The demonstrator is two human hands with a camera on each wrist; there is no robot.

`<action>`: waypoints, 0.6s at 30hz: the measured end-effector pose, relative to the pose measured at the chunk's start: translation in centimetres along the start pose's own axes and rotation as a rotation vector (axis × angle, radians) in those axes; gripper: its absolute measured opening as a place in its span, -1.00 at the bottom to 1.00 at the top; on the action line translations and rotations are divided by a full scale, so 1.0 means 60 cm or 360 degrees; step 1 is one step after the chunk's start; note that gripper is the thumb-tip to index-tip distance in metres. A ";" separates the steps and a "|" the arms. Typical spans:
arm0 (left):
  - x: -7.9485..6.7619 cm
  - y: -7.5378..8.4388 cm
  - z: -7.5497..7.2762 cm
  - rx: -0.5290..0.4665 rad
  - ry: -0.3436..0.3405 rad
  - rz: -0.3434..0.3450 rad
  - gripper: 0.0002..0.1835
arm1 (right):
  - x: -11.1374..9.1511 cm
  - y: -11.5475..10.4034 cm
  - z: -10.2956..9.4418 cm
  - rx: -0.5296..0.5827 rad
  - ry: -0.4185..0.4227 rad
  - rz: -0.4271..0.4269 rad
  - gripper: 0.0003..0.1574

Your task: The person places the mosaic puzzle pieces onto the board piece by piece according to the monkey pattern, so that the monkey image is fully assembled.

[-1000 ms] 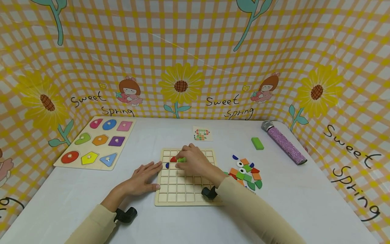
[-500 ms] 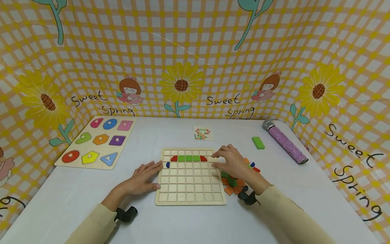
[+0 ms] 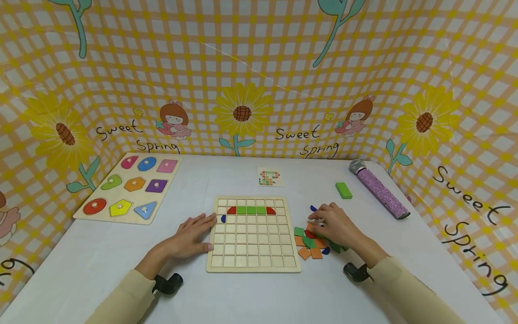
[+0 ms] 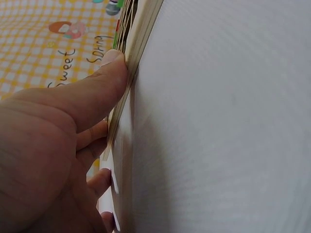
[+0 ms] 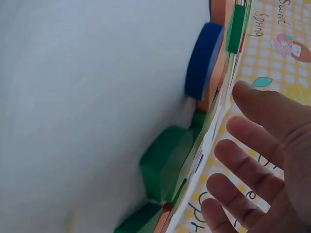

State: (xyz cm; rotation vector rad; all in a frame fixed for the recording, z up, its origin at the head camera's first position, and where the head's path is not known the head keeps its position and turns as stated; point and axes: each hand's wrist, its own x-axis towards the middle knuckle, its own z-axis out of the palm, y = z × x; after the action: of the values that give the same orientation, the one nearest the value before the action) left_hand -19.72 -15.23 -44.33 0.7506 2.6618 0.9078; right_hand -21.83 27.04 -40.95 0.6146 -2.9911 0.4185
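Observation:
My left hand (image 3: 188, 236) lies flat with its fingertips and thumb at the left edge of a wooden grid board (image 3: 259, 272); in the left wrist view the thumb (image 4: 97, 80) presses against the board's rim. One row holds three green squares (image 3: 251, 210) between a red rounded piece (image 3: 232, 210) and another red one (image 3: 270, 210). A blue piece (image 3: 223, 218) sits lower left. To the board's right, my right hand (image 3: 336, 225) hovers over loose flat pieces (image 3: 316, 253) in orange, green, red and blue. Its fingers are bent and apart with nothing between them.
Behind the board lies a small pattern card (image 3: 271, 177). A shape puzzle (image 3: 133, 185) with knobbed pieces rests at the left. At the right are a green block (image 3: 343, 190) and a glittery pink microphone (image 3: 380, 191). Patterned cloth walls surround the table.
My right hand has moved from the board's upper row rightward to the loose pieces, uncovering the row of green squares and the right-hand red piece. My left hand stays at the board's edge.

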 end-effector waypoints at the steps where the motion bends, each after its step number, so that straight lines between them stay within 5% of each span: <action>1: 0.000 0.000 0.000 0.0001 -0.0001 0.0000 -0.21 | -0.001 0.003 0.001 -0.0014 -0.0001 0.0000 -0.65; 18: 0.002 0.001 -0.001 0.0017 0.0009 -0.0008 -0.19 | 0.025 0.010 0.006 -0.0207 0.0018 -0.0026 -0.63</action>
State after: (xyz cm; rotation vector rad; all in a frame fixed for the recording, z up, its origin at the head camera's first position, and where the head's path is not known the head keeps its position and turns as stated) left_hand -19.83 -15.17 -44.25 0.7447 2.6745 0.8965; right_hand -23.46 26.87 -41.28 0.6220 -2.9707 0.2235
